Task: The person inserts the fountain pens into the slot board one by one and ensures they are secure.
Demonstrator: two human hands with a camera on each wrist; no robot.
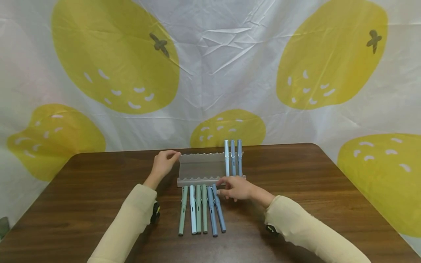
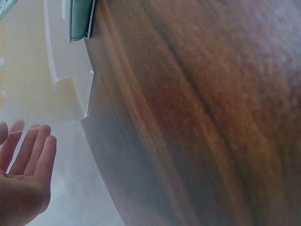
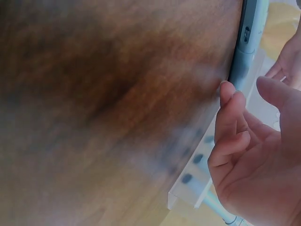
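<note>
A clear pen rack [image 1: 201, 170] with scalloped front and back edges sits on the table. My left hand [image 1: 163, 163] pinches its back left corner between thumb and fingers; in the left wrist view those fingers [image 2: 34, 153] are nearly straight. Three pens stand in the rack's right end: a light blue pen [image 1: 227, 160] and two darker blue ones. In front lies a row of several capped pens, including green pens [image 1: 182, 212], a light blue pen [image 1: 193, 212] and blue pens. My right hand [image 1: 237, 188] is at the top of the rightmost blue pen [image 1: 219, 212], thumb and fingertips parted around its end.
The brown wooden table [image 1: 296, 175] ends at a back edge close behind the rack. A white curtain [image 1: 223, 73] printed with yellow fruit hangs behind it. Scalloped slots run across the rack's left and middle parts.
</note>
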